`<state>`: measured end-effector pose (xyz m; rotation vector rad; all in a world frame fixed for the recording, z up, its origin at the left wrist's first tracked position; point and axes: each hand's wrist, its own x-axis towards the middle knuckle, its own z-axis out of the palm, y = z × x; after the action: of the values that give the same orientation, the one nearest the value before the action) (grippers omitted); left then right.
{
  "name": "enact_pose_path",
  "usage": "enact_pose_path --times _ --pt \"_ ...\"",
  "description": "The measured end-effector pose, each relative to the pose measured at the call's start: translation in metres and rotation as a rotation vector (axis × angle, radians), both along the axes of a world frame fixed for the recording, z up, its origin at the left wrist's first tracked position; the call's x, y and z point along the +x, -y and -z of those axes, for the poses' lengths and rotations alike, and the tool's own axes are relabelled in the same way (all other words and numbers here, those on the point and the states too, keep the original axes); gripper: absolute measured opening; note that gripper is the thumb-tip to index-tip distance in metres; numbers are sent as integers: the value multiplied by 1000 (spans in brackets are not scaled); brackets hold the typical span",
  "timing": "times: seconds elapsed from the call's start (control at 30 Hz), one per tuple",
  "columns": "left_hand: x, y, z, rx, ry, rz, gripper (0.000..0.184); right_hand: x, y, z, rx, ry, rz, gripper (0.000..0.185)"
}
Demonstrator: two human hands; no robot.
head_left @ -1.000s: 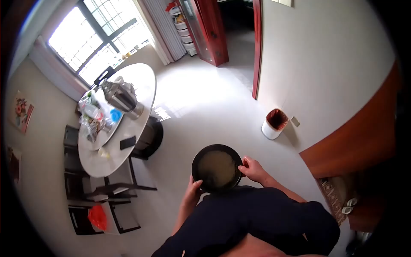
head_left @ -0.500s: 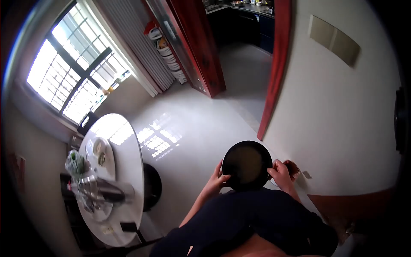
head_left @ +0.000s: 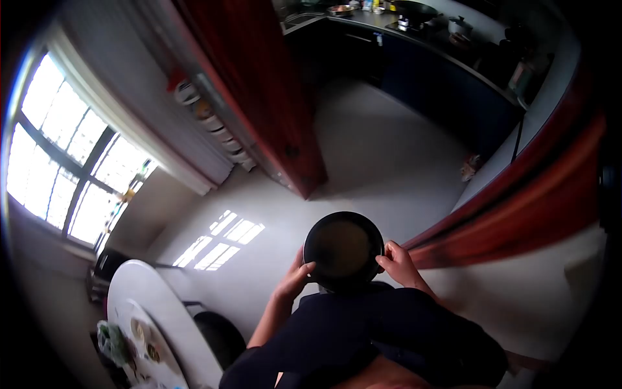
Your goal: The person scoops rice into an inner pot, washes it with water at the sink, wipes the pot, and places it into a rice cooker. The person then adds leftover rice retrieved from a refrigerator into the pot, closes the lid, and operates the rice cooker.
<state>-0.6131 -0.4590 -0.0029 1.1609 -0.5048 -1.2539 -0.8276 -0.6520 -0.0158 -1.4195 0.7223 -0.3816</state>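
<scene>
A round black pot (head_left: pixel 344 250) is held level in front of my body, its brownish inside facing up; whether that is liquid or the bare bottom I cannot tell. My left hand (head_left: pixel 296 277) grips its left rim, thumb over the edge. On the opposite side my right hand (head_left: pixel 396 262) pinches the rim, with the fingers partly hidden beneath. Below the pot is my dark clothing (head_left: pixel 363 324).
Ahead, a red door frame (head_left: pixel 285 129) opens onto a kitchen with a long counter (head_left: pixel 440 55). To the right runs the red jamb (head_left: pixel 505 207). An oval white table (head_left: pixel 152 292) with dishes and a black stool (head_left: pixel 220 334) stand at left.
I have moved toward the kitchen doorway, and more of its counter and stove shows. The table has shifted down in view. Both hands still hold the pot.
</scene>
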Motion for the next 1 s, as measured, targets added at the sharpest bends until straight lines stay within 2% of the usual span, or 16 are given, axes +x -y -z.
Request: enact_pose_path --times 0.03,0.07,0.1,0.17,0.23,0.3,0.33,0.4,0.43,0.5,0.63,0.67,0.7,0.8,0.9,1.0 --pt "24 32 8 -1 32 88 93 4 21 3 15 2 50 23" --pt "47 64 25 51 77 176 95 4 41 4 -187 -79 87 23" --pt "62 102 27 31 187 221 99 8 56 3 -79 -32 173 23" --pt "81 177 4 127 167 368 101 15 90 5 22 -81 322 22" --pt "98 255 -1 133 116 493 102 27 130 9 259 -119 472 22" --pt "115 330 14 158 81 591 101 43 179 4 149 -102 589 23" --pt "118 361 19 161 57 589 102 37 209 36 97 -159 614 24" --pt "122 414 18 187 -23 595 103 45 269 40 16 -211 678 25" --pt "127 440 14 218 -36 565 102 47 307 64 28 -115 693 23" --pt "152 488 4 249 -209 544 97 81 378 33 -17 14 618 21" --pt "223 572 13 136 -348 415 85 175 506 -13 -41 56 394 21" --pt "242 590 21 159 -367 325 81 198 536 -19 -107 -3 310 20" --pt "261 603 21 137 -345 271 80 222 561 -22 -176 -57 227 19" --pt "320 654 25 87 -269 117 78 304 634 -22 -143 -9 138 17" --pt "380 708 28 73 -212 91 79 374 692 -18 -94 6 122 16" --pt "441 776 10 141 -202 98 83 433 757 -6 -100 5 157 14"
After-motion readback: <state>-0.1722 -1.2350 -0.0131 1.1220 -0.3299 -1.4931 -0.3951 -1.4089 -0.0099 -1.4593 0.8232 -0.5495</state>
